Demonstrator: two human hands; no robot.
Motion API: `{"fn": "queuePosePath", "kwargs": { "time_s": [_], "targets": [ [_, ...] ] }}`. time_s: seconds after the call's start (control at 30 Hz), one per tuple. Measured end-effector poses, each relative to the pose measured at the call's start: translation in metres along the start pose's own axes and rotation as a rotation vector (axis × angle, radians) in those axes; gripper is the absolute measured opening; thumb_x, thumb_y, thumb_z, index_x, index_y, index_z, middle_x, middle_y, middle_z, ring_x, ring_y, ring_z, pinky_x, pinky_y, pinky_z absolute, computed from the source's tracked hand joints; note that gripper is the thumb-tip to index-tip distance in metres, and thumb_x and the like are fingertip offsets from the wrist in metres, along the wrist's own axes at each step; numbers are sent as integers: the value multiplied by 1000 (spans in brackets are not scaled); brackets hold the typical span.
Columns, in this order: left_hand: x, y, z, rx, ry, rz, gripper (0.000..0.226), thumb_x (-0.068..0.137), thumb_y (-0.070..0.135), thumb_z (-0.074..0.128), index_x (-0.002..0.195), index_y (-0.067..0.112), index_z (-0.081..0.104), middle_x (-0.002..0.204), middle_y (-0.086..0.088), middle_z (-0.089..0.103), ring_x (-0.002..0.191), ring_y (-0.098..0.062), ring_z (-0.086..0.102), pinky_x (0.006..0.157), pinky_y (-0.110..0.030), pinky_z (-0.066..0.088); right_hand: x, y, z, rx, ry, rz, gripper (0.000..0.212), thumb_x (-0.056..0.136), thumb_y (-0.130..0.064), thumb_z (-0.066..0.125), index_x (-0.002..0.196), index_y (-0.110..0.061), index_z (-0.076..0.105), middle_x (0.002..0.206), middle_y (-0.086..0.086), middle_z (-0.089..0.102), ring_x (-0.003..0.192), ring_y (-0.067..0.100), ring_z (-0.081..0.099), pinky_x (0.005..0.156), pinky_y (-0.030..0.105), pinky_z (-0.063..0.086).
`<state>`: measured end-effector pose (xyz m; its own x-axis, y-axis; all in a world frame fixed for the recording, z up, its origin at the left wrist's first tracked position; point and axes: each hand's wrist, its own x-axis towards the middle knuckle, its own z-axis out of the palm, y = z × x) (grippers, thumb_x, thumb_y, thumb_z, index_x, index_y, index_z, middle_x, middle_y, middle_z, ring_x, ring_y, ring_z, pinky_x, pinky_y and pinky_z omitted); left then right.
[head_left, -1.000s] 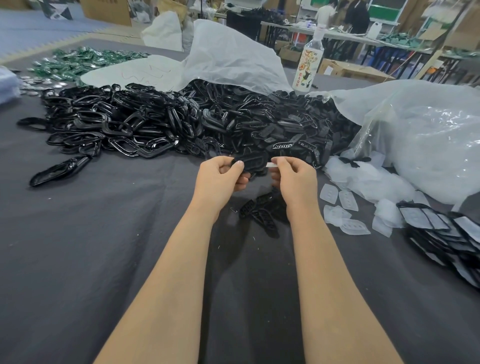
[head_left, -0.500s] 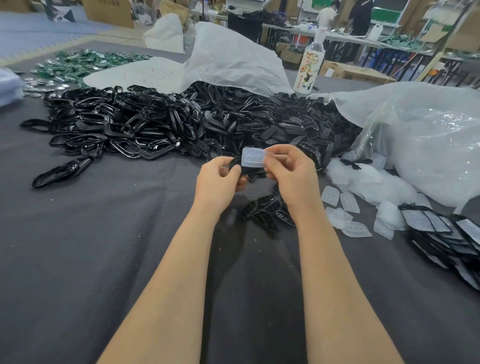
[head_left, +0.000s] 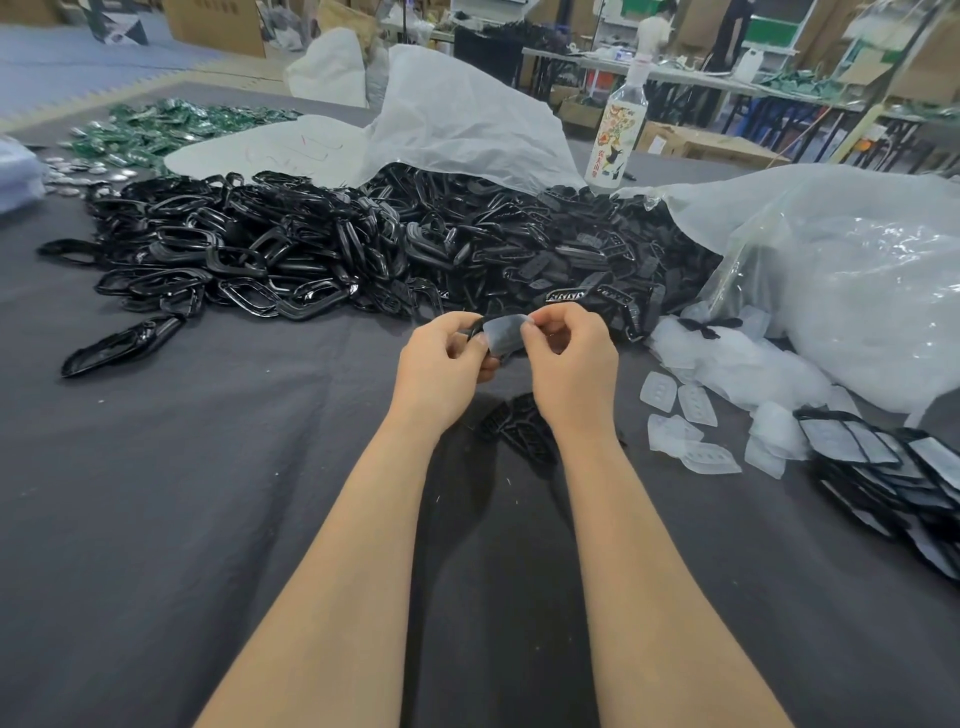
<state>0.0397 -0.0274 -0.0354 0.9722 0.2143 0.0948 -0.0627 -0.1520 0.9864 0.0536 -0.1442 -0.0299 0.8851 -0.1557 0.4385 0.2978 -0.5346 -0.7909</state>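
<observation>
Pad (head_left: 505, 333), clear and soft-looking, is held up between both hands above the bench (head_left: 208, 493), just in front of the black pile (head_left: 363, 249). The left hand (head_left: 441, 366) curls round a black part (head_left: 475, 327), mostly hidden, with its thumb on the pad's left edge. The right hand (head_left: 569, 364) pinches the pad's right corner between thumb and forefinger, its other fingers curled in. A small heap (head_left: 519, 423) of black pieces lies under the wrists. Loose pads (head_left: 685, 415) lie to the right, beside a bag (head_left: 857, 286).
</observation>
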Motion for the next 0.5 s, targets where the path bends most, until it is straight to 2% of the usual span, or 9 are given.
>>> {"fn": "queuePosePath", "kwargs": {
  "time_s": [0.17,0.27,0.43,0.5],
  "targets": [
    [0,-1,0,-15,1,8,23,98,5,50,118,10,60,77,1,66,67,-3,64,76,-21,57,0,1,0,38,-3,18,3,89,-11,62,88,-13,63,91,3,64,78,7,56,69,5,39],
    [1,-3,0,-18,2,11,22,97,6,50,116,10,60,76,2,66,64,-1,64,79,-24,58,0,0,0,92,-24,15,8,88,-6,63,85,-13,61,77,-12,59,70,-3,54,66,3,38],
    [1,-4,1,-24,3,18,18,97,6,51,109,14,62,74,3,66,61,2,64,85,-32,58,2,2,-1,137,-44,64,7,87,-7,64,85,-13,61,79,-5,62,75,8,58,70,10,44],
    [1,-5,1,-25,8,18,20,97,7,51,112,14,61,72,5,65,61,3,64,88,-35,57,2,3,-1,105,-41,60,4,88,-10,65,86,-13,64,78,-8,62,74,6,58,68,7,43]
  ]
}}
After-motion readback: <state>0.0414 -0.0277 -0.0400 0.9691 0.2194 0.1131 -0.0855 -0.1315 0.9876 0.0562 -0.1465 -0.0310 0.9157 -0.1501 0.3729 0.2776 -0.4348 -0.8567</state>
